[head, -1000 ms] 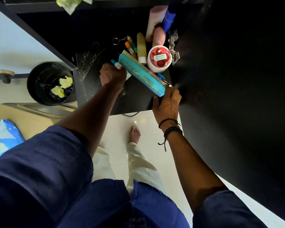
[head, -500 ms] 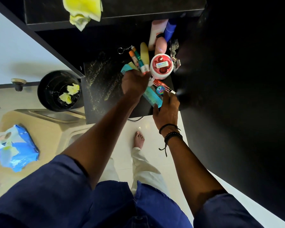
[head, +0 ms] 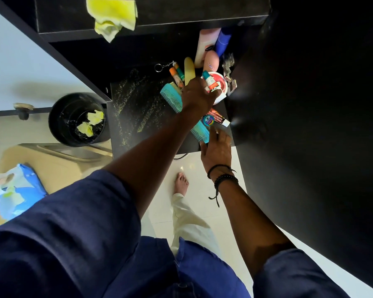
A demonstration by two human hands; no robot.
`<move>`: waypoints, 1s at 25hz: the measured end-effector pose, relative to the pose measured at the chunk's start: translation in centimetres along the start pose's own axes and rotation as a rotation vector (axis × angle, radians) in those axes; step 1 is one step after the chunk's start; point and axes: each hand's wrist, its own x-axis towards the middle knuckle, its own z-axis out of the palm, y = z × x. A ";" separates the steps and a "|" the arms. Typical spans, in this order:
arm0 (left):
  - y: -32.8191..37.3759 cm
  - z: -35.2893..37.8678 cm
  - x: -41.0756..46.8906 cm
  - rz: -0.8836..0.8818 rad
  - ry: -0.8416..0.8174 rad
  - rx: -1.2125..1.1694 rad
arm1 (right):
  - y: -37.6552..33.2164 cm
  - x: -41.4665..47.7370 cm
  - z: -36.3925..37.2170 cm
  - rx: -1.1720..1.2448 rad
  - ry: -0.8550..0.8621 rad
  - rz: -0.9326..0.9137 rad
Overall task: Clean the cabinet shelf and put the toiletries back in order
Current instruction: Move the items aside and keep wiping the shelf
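We see the left hand [head: 197, 96] over the right half of the black shelf [head: 138, 108], pinching a small bottle [head: 209, 81] with a teal cap and a white and orange label; its print is too small for us to read. The bottle is held above a round red and white jar [head: 221, 84] by the shelf's right edge. A teal comb [head: 170, 95] lies slantwise under that hand, running toward the front right corner. On the comb's near end sit a small round blue tin [head: 209, 119] and a red tube [head: 219, 119], both with lettering we cannot make out. The right hand [head: 216, 148] lies at the front right corner with its fingers loosely straight beside the comb's end; we cannot tell whether they touch it. A pink bottle [head: 211, 62] at the back right carries a small unreadable label. Yellowish streaks cover the shelf's left half.
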 end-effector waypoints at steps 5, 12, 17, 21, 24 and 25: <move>-2.3 -0.7 -2.2 0.010 -0.002 -0.141 | -0.7 -0.5 -0.3 0.049 0.049 0.019; -5.8 -5.5 -6.2 0.017 0.089 -0.368 | -4.9 -2.1 -3.7 0.409 0.273 -0.011; -8.2 -10.5 -7.8 -0.053 0.240 -0.551 | -12.6 -1.5 -9.6 0.540 0.533 -0.289; -9.5 -13.3 -7.9 -0.082 0.266 -0.567 | -19.1 -0.2 -12.6 0.542 0.649 -0.471; -10.0 -14.3 -7.8 -0.082 0.280 -0.559 | -21.0 1.6 -12.9 0.316 0.667 -0.482; -10.4 -14.5 -7.8 -0.098 0.275 -0.547 | -21.1 2.2 -12.8 0.269 0.652 -0.490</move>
